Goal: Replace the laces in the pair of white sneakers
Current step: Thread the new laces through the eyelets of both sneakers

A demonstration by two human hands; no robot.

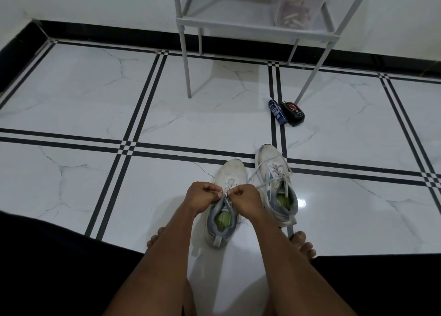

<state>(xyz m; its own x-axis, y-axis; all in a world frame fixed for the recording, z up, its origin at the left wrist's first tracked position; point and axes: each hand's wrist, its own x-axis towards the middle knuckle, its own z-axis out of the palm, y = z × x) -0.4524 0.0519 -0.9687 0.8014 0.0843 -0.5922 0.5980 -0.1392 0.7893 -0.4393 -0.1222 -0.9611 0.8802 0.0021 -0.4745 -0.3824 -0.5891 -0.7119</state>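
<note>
White lace (pixel 226 194) is pinched by both closed hands, the left hand (pixel 202 194) and right hand (pixel 245 197), over the near sneaker (pixel 224 210). Its long axis is pointed toward twelve o'clock, so slack is probably drawn upward. The other sneaker (pixel 276 184) is set just beside, at two o'clock.

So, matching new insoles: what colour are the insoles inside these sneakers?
Light green insoles, seen in the head view inside both white sneakers.

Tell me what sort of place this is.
Probably a room in a home: glossy marble-look floor tiles with black borders, a grey metal rack against the wall holding a red-lidded plastic container, and the sneakers on the floor.
</note>
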